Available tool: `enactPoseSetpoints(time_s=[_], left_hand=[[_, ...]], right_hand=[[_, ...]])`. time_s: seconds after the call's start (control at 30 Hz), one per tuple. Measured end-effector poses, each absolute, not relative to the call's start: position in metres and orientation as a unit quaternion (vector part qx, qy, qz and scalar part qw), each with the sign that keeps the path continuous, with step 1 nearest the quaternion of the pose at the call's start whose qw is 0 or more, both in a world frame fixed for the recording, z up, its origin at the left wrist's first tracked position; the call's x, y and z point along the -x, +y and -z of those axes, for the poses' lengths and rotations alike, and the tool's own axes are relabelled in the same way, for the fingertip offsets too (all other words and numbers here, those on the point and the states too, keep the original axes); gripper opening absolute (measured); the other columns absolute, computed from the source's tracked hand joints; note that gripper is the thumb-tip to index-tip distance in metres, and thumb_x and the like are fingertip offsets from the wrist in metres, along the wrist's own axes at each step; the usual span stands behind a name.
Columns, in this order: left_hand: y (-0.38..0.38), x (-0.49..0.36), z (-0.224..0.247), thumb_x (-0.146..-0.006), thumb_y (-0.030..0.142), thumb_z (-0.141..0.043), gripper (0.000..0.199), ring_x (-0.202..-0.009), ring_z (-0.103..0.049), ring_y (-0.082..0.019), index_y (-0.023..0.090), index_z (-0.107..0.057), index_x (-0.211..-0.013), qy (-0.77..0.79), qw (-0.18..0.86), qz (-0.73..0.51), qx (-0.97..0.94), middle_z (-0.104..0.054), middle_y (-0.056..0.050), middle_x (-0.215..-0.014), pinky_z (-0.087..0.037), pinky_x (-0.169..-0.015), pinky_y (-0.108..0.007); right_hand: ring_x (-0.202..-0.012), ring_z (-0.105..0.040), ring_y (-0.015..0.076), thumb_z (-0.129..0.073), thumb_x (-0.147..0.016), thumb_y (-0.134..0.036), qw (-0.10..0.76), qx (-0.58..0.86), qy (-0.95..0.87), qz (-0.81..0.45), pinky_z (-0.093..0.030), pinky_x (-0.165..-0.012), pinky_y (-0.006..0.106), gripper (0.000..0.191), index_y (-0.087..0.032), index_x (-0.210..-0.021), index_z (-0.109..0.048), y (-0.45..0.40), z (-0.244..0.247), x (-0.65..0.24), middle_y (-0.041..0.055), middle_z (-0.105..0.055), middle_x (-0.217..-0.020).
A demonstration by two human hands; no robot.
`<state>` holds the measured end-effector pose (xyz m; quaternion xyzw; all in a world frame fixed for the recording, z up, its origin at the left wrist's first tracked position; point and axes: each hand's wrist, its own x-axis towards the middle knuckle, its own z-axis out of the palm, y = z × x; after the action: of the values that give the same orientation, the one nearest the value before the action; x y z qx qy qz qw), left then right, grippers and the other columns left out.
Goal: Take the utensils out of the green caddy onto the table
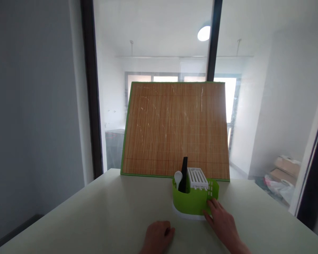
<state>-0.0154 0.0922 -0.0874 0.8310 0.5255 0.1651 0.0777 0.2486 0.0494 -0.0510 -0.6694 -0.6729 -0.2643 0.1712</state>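
A green utensil holder (190, 201) stands on a white base on the pale table (100, 215). It holds a white spoon (177, 178), a black utensil (184, 173) and a white slotted insert (197, 177). My right hand (222, 222) reaches to the holder's right side, fingertips touching its green wall near the slotted panel. My left hand (157, 235) rests on the table in front of the holder, fingers curled under in a loose fist, holding nothing.
A bamboo mat with green trim (175, 130) leans upright against the glass behind the holder. Dark window frames (91, 88) stand at left and centre. Beyond the glass at right lie cardboard boxes and bags (281, 173).
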Motion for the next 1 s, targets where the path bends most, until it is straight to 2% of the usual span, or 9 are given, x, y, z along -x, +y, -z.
enactPoseSetpoints(time_s=[0.1,0.17,0.57,0.7,1.0], left_hand=[[0.094,0.016,0.088,-0.085,0.037,-0.041,0.032,-0.073,-0.062,-0.02,0.021,-0.065,-0.072,0.523,0.077,-0.162,-0.833,-0.069,-0.003,-0.073,-0.034,-0.063,-0.027],[0.095,0.017,0.087,-0.086,0.038,-0.04,0.033,-0.073,-0.062,-0.02,0.021,-0.065,-0.072,0.524,0.078,-0.157,-0.833,-0.068,-0.003,-0.073,-0.034,-0.063,-0.027],[0.097,0.019,0.087,-0.088,0.041,-0.037,0.035,-0.073,-0.061,-0.02,0.021,-0.063,-0.073,0.505,0.079,-0.146,-0.847,-0.068,-0.004,-0.075,-0.036,-0.064,-0.028],[0.099,0.019,0.088,-0.088,0.04,-0.038,0.034,-0.075,-0.061,-0.021,0.021,-0.063,-0.074,0.51,0.079,-0.135,-0.846,-0.068,-0.004,-0.076,-0.036,-0.065,-0.029],[0.1,0.018,0.086,-0.089,0.042,-0.035,0.037,-0.077,-0.061,-0.021,0.021,-0.062,-0.075,0.507,0.077,-0.113,-0.851,-0.068,-0.005,-0.078,-0.038,-0.067,-0.03]], right_hand=[[-0.087,-0.064,0.0228,-0.048,-0.09,-0.024,0.149,0.662,-0.682,0.274,-0.054,-0.06,0.031,0.014,-0.015,-0.095,-0.059,0.055,0.048,-0.246,0.0097,-0.063,-0.095],[-0.085,-0.063,0.0221,-0.049,-0.09,-0.024,0.146,0.663,-0.681,0.276,-0.053,-0.06,0.031,0.012,-0.017,-0.092,-0.059,0.055,0.046,-0.247,0.0083,-0.064,-0.093],[-0.084,-0.063,0.02,-0.045,-0.092,-0.028,0.133,0.683,-0.667,0.267,-0.052,-0.06,0.029,0.018,-0.017,-0.092,-0.059,0.043,0.041,-0.332,0.0085,-0.064,-0.097],[-0.085,-0.064,0.0206,-0.044,-0.092,-0.03,0.132,0.698,-0.656,0.255,-0.053,-0.065,0.03,0.023,-0.016,-0.096,-0.061,0.04,0.042,-0.378,0.011,-0.065,-0.102],[-0.084,-0.065,0.0254,-0.044,-0.088,-0.029,0.128,0.736,-0.626,0.226,-0.051,-0.076,0.04,0.027,-0.013,-0.093,-0.066,0.036,0.041,-0.482,0.0138,-0.068,-0.095]])
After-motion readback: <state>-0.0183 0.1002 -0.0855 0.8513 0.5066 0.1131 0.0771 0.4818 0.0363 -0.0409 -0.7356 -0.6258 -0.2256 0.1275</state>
